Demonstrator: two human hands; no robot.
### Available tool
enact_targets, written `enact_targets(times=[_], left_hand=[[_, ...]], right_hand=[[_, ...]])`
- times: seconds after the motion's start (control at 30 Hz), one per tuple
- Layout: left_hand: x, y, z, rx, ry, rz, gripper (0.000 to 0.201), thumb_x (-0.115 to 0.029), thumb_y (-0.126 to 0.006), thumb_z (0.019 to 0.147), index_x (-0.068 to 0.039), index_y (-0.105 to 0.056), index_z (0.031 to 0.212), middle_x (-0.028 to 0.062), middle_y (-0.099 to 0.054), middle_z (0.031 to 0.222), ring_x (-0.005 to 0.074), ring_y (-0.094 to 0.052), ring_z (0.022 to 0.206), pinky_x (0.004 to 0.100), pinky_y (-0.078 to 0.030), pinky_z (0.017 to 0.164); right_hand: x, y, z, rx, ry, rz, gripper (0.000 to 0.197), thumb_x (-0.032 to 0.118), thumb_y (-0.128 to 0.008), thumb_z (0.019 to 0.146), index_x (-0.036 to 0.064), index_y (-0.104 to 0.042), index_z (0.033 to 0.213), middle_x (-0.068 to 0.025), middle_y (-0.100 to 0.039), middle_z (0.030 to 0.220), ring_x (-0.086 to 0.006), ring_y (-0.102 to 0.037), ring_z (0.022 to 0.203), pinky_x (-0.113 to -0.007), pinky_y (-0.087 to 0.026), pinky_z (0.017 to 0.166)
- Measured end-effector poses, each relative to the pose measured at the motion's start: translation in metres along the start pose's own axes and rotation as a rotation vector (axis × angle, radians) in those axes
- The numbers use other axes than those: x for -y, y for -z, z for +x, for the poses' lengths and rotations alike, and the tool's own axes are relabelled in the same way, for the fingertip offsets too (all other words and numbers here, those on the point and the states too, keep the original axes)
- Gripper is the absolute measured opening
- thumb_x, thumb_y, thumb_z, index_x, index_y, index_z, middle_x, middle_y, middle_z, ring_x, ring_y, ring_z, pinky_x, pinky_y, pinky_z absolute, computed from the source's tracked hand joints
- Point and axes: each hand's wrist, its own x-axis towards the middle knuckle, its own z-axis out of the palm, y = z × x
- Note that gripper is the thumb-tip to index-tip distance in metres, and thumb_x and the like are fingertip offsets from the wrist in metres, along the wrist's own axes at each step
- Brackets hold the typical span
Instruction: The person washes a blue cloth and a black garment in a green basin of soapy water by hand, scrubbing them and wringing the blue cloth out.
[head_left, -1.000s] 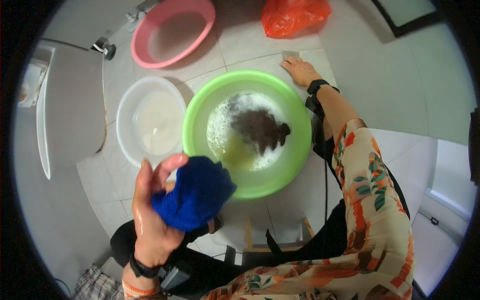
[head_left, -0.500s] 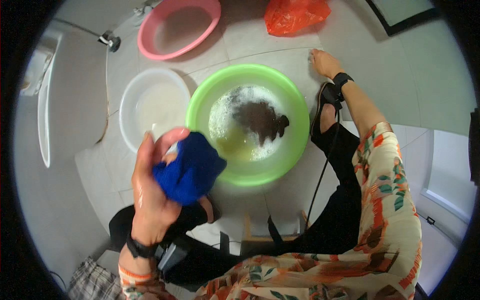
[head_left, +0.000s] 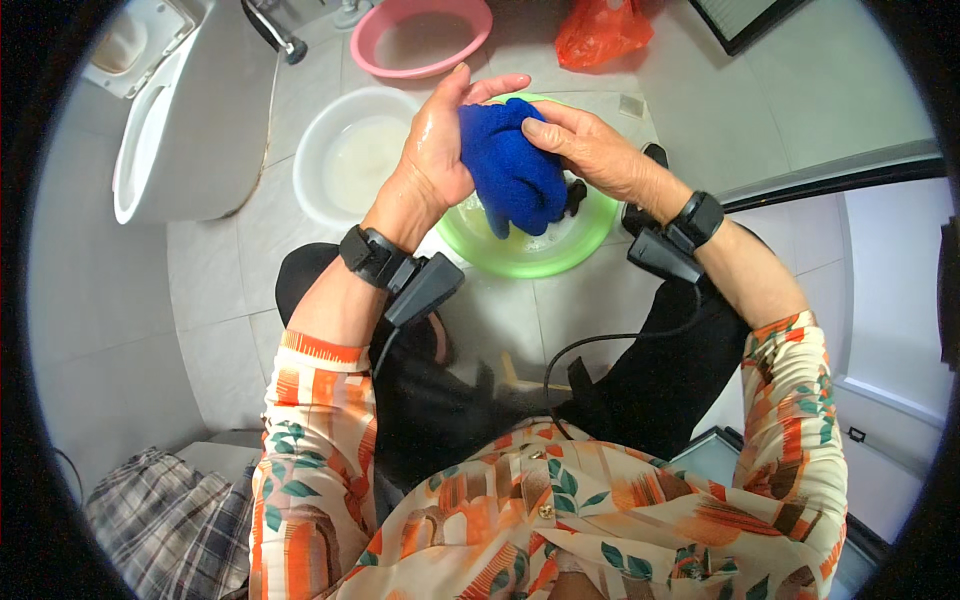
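1. Cloth (head_left: 518, 170) is hanging over green basin (head_left: 540, 266).
2. Right hand (head_left: 592, 150) is pinching it; left hand (head_left: 434, 142) is bracing it, hidden fingers: can't tell.
3. Left hand is glistening; slickness could be inviting a drop.

Fuzzy, matt knit on the blue cloth (head_left: 515, 170) here, smooth, glossy plastic round the green basin (head_left: 540, 265), crinkled, shiny thin plastic in the red bag (head_left: 603, 36)!
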Motion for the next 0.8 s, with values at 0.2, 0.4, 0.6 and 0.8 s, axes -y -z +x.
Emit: enact_targets(times=[0.2, 0.4, 0.6, 0.8], left_hand=[[0.004, -0.001, 0.015, -0.277, -0.095, 0.061, 0.05, -0.043, -0.031, 0.094, -0.003, -0.055, 0.113, 0.0172, -0.061, 0.104, 0.0297, -0.059, 0.095, 0.0425, -0.046, 0.088], [0.018, 0.029, 0.037, -0.182, -0.205, 0.194, 0.048, -0.041, -0.031, 0.095, 0.0, -0.056, 0.1, 0.0031, -0.05, 0.068, 0.0147, -0.048, 0.063, 0.0332, -0.043, 0.057], [0.038, 0.002, 0.057, -0.402, -0.226, 0.035, 0.03, -0.033, -0.043, 0.092, -0.005, -0.053, 0.097, 0.0078, -0.06, 0.088, 0.0205, -0.057, 0.079, 0.0339, -0.047, 0.074], [0.03, 0.032, 0.047, -0.121, -0.241, 0.018, 0.023, -0.03, -0.047, 0.092, -0.008, -0.053, 0.09, 0.0038, -0.058, 0.085, 0.0168, -0.056, 0.079, 0.0315, -0.049, 0.069]], right_hand=[[-0.006, -0.01, 0.001, -0.478, 0.397, -0.236, 0.034, 0.03, -0.061, 0.086, 0.004, -0.054, 0.106, -0.0019, -0.058, 0.092, -0.0085, -0.052, 0.084, -0.024, -0.044, 0.077], [-0.017, -0.056, 0.032, -0.548, 0.802, -0.956, 0.017, 0.024, -0.057, 0.083, 0.0064, -0.057, 0.081, -0.0181, -0.059, 0.075, -0.0378, -0.057, 0.064, -0.042, -0.047, 0.055], [-0.018, -0.006, 0.066, -0.872, 0.619, -1.134, 0.022, 0.032, -0.051, 0.087, 0.0095, -0.05, 0.087, -0.0141, -0.06, 0.079, -0.0355, -0.06, 0.069, -0.046, -0.047, 0.056], [-0.009, -0.032, 0.063, -0.769, 0.874, -1.11, 0.029, 0.037, -0.05, 0.086, 0.0093, -0.049, 0.076, -0.0147, -0.056, 0.066, -0.0342, -0.058, 0.058, -0.045, -0.046, 0.05]])
